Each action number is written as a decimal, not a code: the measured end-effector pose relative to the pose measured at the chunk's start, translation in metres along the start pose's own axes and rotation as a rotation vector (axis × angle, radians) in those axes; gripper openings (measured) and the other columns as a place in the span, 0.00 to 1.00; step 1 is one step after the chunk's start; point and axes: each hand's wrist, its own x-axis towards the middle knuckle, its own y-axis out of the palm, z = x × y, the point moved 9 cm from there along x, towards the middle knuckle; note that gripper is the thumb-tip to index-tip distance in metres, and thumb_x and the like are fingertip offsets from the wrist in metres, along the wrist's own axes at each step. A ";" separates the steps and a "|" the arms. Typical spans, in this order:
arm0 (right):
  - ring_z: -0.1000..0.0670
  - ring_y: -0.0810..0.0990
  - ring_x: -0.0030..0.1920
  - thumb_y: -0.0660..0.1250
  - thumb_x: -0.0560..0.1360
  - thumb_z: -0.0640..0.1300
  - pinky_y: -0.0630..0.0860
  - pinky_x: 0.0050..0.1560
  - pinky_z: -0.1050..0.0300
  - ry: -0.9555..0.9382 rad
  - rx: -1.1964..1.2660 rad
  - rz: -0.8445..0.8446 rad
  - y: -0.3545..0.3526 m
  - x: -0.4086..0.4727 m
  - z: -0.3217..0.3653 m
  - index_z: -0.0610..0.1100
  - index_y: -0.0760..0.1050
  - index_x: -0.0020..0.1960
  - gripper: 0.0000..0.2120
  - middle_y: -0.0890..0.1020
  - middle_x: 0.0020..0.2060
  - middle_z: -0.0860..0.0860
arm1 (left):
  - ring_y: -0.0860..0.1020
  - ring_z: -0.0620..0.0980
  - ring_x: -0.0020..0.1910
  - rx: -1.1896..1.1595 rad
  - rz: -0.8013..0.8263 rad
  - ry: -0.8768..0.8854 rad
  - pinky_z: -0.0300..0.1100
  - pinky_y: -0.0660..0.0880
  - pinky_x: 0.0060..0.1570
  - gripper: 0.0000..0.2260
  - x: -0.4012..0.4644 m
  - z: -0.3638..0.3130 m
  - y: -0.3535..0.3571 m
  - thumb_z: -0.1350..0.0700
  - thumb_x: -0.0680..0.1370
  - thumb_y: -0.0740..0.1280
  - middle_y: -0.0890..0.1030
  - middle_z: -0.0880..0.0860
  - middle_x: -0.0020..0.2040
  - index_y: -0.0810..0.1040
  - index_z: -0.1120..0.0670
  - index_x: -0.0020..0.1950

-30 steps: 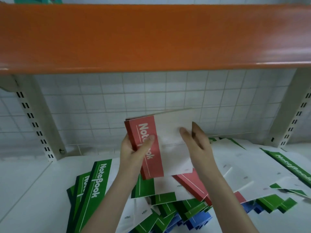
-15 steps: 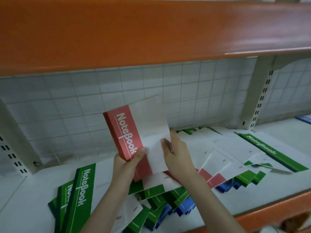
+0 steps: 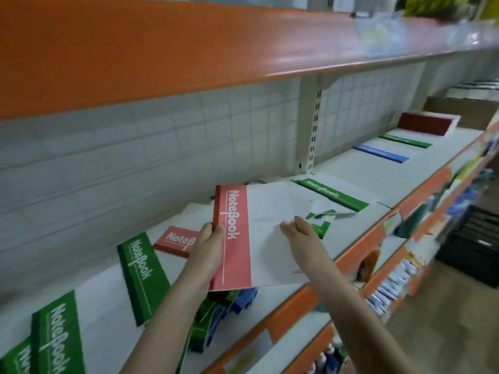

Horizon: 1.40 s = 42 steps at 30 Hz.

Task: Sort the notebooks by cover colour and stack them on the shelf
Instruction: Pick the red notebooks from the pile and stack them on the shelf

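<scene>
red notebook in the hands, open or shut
Shut: the red notebook shows its whole front cover flat, no pages fanned; the left hand grips its spine.

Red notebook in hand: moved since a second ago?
Yes. The red notebook has dropped from in front of the tiled wall toward the shelf pile.

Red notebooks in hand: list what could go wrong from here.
1. The left hand grips the red notebooks only at the spine, and the right hand just touches the cover with open fingers; the bundle could fan out or slip.
2. The loose pile below reaches the shelf edge; a bump may push notebooks off.
3. The far red stack looks a long way along; carrying one-handed risks dropping some.
</scene>
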 end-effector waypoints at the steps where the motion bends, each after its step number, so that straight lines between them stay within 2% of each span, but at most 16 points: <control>1: 0.53 0.66 0.32 0.55 0.81 0.46 0.64 0.23 0.65 0.020 -0.010 -0.040 -0.016 -0.005 -0.007 0.43 0.65 0.43 0.10 0.66 0.34 0.50 | 0.81 0.50 0.41 -0.015 0.037 -0.014 0.42 0.73 0.34 0.10 -0.001 0.000 0.016 0.47 0.83 0.55 0.81 0.51 0.45 0.73 0.48 0.51; 4: 0.52 0.68 0.36 0.55 0.81 0.48 0.65 0.32 0.59 0.076 0.003 -0.170 -0.065 -0.021 -0.031 0.45 0.67 0.43 0.10 0.68 0.35 0.51 | 0.80 0.49 0.40 -0.023 0.175 -0.032 0.41 0.72 0.33 0.09 -0.008 -0.001 0.070 0.49 0.83 0.55 0.81 0.50 0.43 0.73 0.46 0.47; 6: 0.48 0.71 0.39 0.56 0.81 0.47 0.66 0.34 0.59 0.104 0.072 -0.273 -0.100 -0.032 -0.046 0.45 0.69 0.41 0.11 0.71 0.35 0.49 | 0.80 0.48 0.40 -0.028 0.268 -0.035 0.40 0.72 0.32 0.10 -0.015 -0.004 0.109 0.49 0.83 0.54 0.81 0.49 0.43 0.73 0.46 0.49; 8: 0.47 0.69 0.40 0.57 0.80 0.44 0.65 0.41 0.56 0.118 0.145 -0.355 -0.137 -0.040 -0.061 0.45 0.67 0.38 0.13 0.69 0.35 0.46 | 0.80 0.49 0.42 -0.025 0.361 -0.043 0.40 0.72 0.33 0.09 -0.023 -0.008 0.151 0.49 0.83 0.55 0.81 0.50 0.45 0.74 0.48 0.53; 12: 0.47 0.68 0.38 0.55 0.80 0.44 0.63 0.33 0.58 0.175 0.136 -0.474 -0.212 -0.059 -0.090 0.37 0.71 0.47 0.11 0.68 0.39 0.43 | 0.81 0.53 0.43 -0.008 0.532 -0.049 0.43 0.77 0.37 0.11 -0.043 -0.015 0.237 0.50 0.83 0.56 0.82 0.55 0.47 0.75 0.52 0.56; 14: 0.48 0.70 0.38 0.55 0.81 0.44 0.62 0.31 0.60 0.207 0.117 -0.535 -0.248 -0.069 -0.108 0.36 0.71 0.51 0.13 0.71 0.39 0.44 | 0.82 0.49 0.39 -0.010 0.598 -0.032 0.39 0.77 0.33 0.10 -0.054 -0.017 0.278 0.51 0.82 0.57 0.83 0.53 0.44 0.76 0.53 0.53; 16: 0.49 0.71 0.39 0.54 0.81 0.45 0.63 0.29 0.62 0.240 0.114 -0.588 -0.281 -0.079 -0.125 0.36 0.71 0.51 0.13 0.73 0.40 0.46 | 0.82 0.46 0.34 -0.025 0.656 -0.033 0.35 0.76 0.28 0.10 -0.063 -0.017 0.317 0.53 0.82 0.57 0.82 0.52 0.41 0.77 0.53 0.52; 19: 0.51 0.71 0.34 0.53 0.82 0.46 0.63 0.25 0.65 0.282 0.108 -0.661 -0.328 -0.086 -0.146 0.39 0.71 0.47 0.13 0.73 0.36 0.48 | 0.81 0.50 0.40 0.030 0.737 -0.056 0.40 0.77 0.36 0.11 -0.072 -0.015 0.377 0.50 0.82 0.58 0.82 0.55 0.46 0.75 0.54 0.55; 21: 0.51 0.72 0.36 0.53 0.82 0.47 0.64 0.26 0.64 0.314 0.057 -0.709 -0.360 -0.088 -0.156 0.42 0.71 0.45 0.13 0.75 0.37 0.49 | 0.82 0.50 0.40 0.030 0.806 -0.064 0.39 0.76 0.34 0.12 -0.078 -0.017 0.417 0.50 0.82 0.56 0.82 0.54 0.46 0.74 0.55 0.56; 24: 0.44 0.77 0.45 0.53 0.81 0.47 0.70 0.33 0.59 0.322 0.019 -0.739 -0.403 -0.084 -0.169 0.38 0.72 0.50 0.15 0.79 0.45 0.43 | 0.82 0.45 0.34 0.000 0.885 -0.020 0.36 0.75 0.28 0.13 -0.087 -0.029 0.470 0.50 0.83 0.56 0.84 0.48 0.36 0.76 0.55 0.50; 26: 0.45 0.75 0.43 0.53 0.81 0.47 0.69 0.36 0.57 0.318 -0.012 -0.756 -0.429 -0.080 -0.175 0.36 0.71 0.48 0.15 0.77 0.42 0.44 | 0.82 0.42 0.30 -0.044 0.915 -0.011 0.33 0.74 0.26 0.13 -0.092 -0.035 0.501 0.51 0.83 0.56 0.83 0.47 0.32 0.76 0.56 0.50; 29: 0.50 0.70 0.37 0.53 0.81 0.47 0.64 0.34 0.57 0.315 -0.056 -0.800 -0.466 -0.075 -0.184 0.42 0.66 0.39 0.14 0.72 0.35 0.49 | 0.82 0.44 0.30 -0.056 0.923 -0.029 0.33 0.74 0.25 0.12 -0.094 -0.036 0.538 0.53 0.83 0.57 0.83 0.49 0.34 0.76 0.58 0.52; 31: 0.51 0.70 0.36 0.53 0.81 0.47 0.64 0.33 0.58 0.345 -0.044 -0.805 -0.486 -0.073 -0.195 0.42 0.66 0.40 0.14 0.72 0.36 0.49 | 0.82 0.44 0.29 -0.042 0.928 -0.055 0.34 0.74 0.25 0.11 -0.096 -0.034 0.561 0.53 0.82 0.57 0.83 0.49 0.32 0.76 0.57 0.48; 35: 0.53 0.75 0.39 0.53 0.81 0.48 0.67 0.34 0.60 0.351 0.035 -0.799 -0.518 -0.068 -0.208 0.42 0.71 0.44 0.13 0.78 0.40 0.50 | 0.81 0.49 0.32 0.005 0.941 -0.068 0.37 0.75 0.29 0.12 -0.095 -0.033 0.603 0.53 0.82 0.57 0.83 0.54 0.38 0.77 0.60 0.54; 38: 0.56 0.76 0.38 0.53 0.82 0.46 0.68 0.34 0.62 0.333 0.041 -0.822 -0.545 -0.061 -0.213 0.45 0.72 0.42 0.13 0.79 0.39 0.52 | 0.82 0.47 0.31 -0.009 0.972 -0.062 0.36 0.75 0.28 0.12 -0.094 -0.035 0.637 0.54 0.82 0.57 0.83 0.53 0.37 0.78 0.58 0.50; 42: 0.56 0.76 0.38 0.53 0.82 0.46 0.67 0.34 0.61 0.337 0.025 -0.846 -0.585 -0.044 -0.223 0.45 0.72 0.41 0.14 0.79 0.39 0.52 | 0.83 0.49 0.35 0.010 1.010 -0.042 0.40 0.79 0.35 0.12 -0.090 -0.040 0.684 0.52 0.82 0.57 0.84 0.54 0.40 0.78 0.54 0.48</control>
